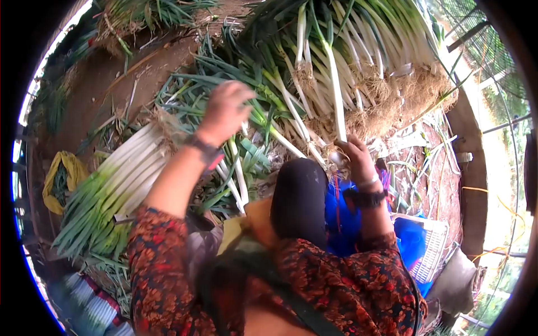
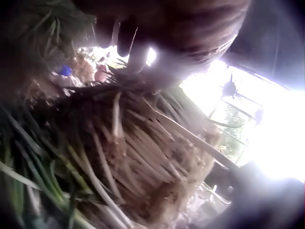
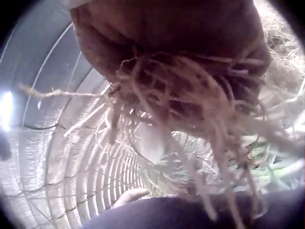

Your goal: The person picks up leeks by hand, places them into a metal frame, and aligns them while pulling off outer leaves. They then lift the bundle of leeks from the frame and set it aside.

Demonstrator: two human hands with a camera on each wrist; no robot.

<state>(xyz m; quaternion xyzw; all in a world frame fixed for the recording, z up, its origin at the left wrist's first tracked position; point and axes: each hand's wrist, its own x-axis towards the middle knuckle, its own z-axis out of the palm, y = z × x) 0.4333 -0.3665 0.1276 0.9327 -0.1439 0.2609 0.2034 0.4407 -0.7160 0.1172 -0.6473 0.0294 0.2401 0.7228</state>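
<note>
My right hand (image 1: 360, 159) holds a long green onion (image 1: 336, 89) near its root end, its white stem slanting up and away over the heap. In the right wrist view, stringy roots (image 3: 217, 129) hang out from under the hand. My left hand (image 1: 226, 109), blurred, hovers above loose green leaves with its fingers loosely bent and nothing seen in them. The left wrist view shows that hand's fingers hanging down, dark against bright light. Beyond both hands spreads a large heap of unsorted green onions (image 1: 386, 39), roots toward the right.
At the left lies a neat pile of green onions (image 1: 120, 173) with clean white stems. A yellow bag (image 1: 66, 182) sits farther left. Beside my right knee are blue cloth (image 1: 340, 218) and a white plastic basket (image 1: 432, 246). Trimmings litter the ground, and netting (image 1: 493, 50) rises at right.
</note>
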